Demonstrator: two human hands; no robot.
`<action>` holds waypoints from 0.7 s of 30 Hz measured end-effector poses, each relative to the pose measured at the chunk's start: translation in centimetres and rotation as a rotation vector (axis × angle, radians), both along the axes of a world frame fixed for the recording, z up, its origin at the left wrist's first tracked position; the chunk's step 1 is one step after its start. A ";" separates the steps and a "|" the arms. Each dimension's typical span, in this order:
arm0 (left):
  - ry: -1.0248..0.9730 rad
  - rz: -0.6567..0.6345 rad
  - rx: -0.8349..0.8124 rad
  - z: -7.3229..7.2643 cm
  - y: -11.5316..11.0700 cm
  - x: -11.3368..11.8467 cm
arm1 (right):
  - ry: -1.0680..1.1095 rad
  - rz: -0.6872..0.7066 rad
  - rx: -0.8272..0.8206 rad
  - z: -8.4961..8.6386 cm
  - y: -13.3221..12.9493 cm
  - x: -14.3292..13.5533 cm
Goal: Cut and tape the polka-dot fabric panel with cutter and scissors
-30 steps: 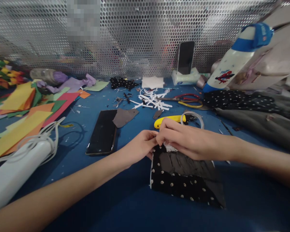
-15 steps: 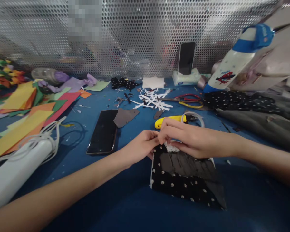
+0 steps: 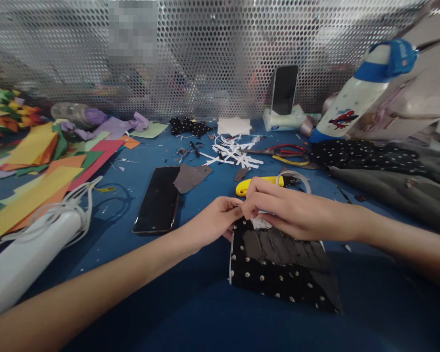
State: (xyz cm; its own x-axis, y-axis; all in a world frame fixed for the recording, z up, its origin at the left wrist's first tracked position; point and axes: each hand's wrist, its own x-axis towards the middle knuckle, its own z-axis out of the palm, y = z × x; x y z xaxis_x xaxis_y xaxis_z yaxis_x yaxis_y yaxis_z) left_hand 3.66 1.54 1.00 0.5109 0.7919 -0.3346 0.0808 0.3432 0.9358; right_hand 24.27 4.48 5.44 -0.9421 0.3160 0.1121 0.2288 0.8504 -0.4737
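A flat panel covered in black polka-dot and dark grey fabric (image 3: 278, 278) lies on the blue table in front of me. My left hand (image 3: 216, 220) pinches its upper left corner between thumb and fingers. Close against it, my right hand (image 3: 278, 208) has its fingers bent and pinched at the same corner, its palm over the panel's top edge. A patch of white backing (image 3: 261, 222) shows between the right fingers and the fabric. Just beyond the right hand lies a yellow-handled cutter (image 3: 244, 187), beside a clear roll of tape (image 3: 306, 181). The fingertips partly hide the corner.
To the left lie a black phone (image 3: 156, 203) under a grey fabric scrap (image 3: 191, 178), a white power strip (image 3: 36, 249) and coloured papers (image 3: 40, 195). White paper strips (image 3: 231, 151), red-and-yellow scissors (image 3: 289, 154) and a bottle (image 3: 355, 102) stand or lie farther back, before a perforated metal screen (image 3: 205, 58).
Both hands keep their pinch at the panel's corner, with only slight finger movement. The panel's lower right corner sits slightly higher. The whole view has shifted a little.
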 end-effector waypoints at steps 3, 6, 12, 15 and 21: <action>0.001 0.004 -0.002 -0.1 0.1 0.0 | -0.008 0.000 0.002 0.0 0.0 0.0; -0.004 0.003 0.001 -0.2 0.1 0.0 | -0.006 0.003 -0.001 0.1 0.0 0.0; 0.000 -0.006 0.007 -0.3 0.1 -0.1 | -0.021 0.013 -0.008 0.1 -0.1 0.1; 0.008 0.004 0.009 -0.2 0.1 0.0 | -0.014 0.022 -0.003 0.0 0.0 0.1; 0.020 0.005 0.003 -0.2 0.1 0.0 | -0.014 0.022 0.016 -0.1 0.0 0.1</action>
State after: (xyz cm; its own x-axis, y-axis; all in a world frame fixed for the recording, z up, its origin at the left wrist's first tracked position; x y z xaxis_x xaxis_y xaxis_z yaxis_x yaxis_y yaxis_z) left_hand 3.69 1.62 0.84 0.5001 0.7956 -0.3419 0.0974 0.3406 0.9351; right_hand 24.37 4.50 5.36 -0.9502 0.2938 0.1038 0.2169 0.8628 -0.4567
